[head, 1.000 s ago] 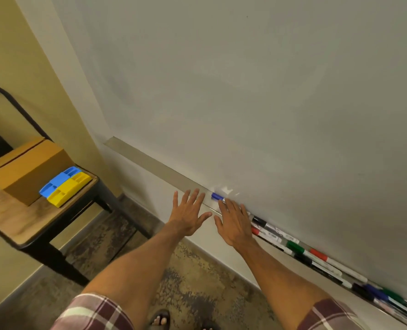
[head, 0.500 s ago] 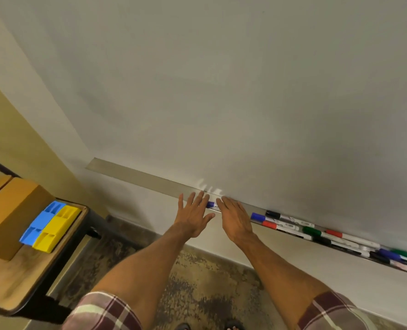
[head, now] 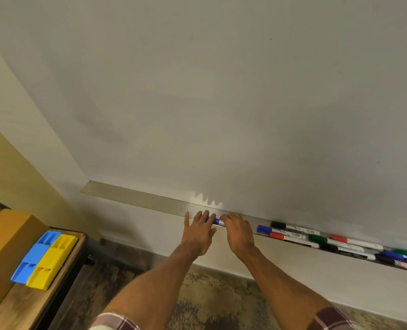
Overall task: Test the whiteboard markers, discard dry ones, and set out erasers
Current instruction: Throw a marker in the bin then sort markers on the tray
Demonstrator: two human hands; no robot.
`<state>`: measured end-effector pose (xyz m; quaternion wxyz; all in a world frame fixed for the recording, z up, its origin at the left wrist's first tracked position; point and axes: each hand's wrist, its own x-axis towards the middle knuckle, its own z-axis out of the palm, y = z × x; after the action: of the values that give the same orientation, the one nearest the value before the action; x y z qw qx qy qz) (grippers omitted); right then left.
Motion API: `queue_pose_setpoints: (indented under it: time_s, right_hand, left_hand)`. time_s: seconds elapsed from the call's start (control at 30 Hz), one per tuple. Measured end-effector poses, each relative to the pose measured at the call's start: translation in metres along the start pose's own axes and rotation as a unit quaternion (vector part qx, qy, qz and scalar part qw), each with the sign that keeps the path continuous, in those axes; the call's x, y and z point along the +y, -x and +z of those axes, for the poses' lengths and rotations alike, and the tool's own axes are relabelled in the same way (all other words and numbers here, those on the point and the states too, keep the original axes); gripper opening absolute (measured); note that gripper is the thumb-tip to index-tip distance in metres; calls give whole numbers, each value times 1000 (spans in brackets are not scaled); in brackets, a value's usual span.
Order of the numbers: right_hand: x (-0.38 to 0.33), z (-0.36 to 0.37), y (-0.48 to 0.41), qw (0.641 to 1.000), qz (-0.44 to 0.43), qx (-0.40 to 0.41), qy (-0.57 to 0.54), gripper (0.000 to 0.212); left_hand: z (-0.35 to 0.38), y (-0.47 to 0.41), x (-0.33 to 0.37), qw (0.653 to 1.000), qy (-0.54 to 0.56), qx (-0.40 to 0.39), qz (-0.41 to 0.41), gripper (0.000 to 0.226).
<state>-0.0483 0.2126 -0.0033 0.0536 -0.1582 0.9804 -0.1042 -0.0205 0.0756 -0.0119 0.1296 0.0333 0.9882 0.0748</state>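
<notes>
A blue-capped marker (head: 216, 221) lies at the left end of the row in the metal tray (head: 135, 198) under the whiteboard (head: 221, 103). My right hand (head: 240, 232) curls its fingers over the marker's barrel. My left hand (head: 198, 231) is flat with fingers apart, its fingertips resting on the blue cap. Several more markers lie in the tray to the right: blue (head: 264, 229), black (head: 281, 225), red (head: 278, 236), green (head: 318, 238) and others. A blue eraser (head: 37, 256) and a yellow eraser (head: 53, 263) sit side by side on the table at the left.
A cardboard box (head: 5, 246) stands on the wooden table (head: 26, 310) behind the erasers. The table's black frame edge is left of my left arm. Below is patterned floor (head: 209, 306), and the tray's left half holds nothing.
The view swung right and up. My right fingers curled down over the blue marker, and my left fingertips moved onto its cap.
</notes>
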Motion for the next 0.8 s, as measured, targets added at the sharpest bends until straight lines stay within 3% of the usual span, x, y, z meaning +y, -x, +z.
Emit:
queue_pose_setpoints:
  time_s: [0.23, 0.33, 0.53, 0.8]
  right_hand:
    - [7, -8, 11, 998, -25, 10, -64, 41]
    - [10, -21, 17, 999, -36, 17, -34, 40]
    - [22, -43, 30, 998, -46, 18, 46, 40]
    - [49, -69, 60, 996, -73, 44, 32, 33]
  left_hand:
    - [-12, 2, 0, 998, -14, 52, 20, 41]
    - [-20, 3, 4, 995, -2, 89, 50, 27]
    - [-34, 3, 26, 983, -42, 122, 133, 33]
    - [-48, 9, 54, 962, -83, 152, 213, 27]
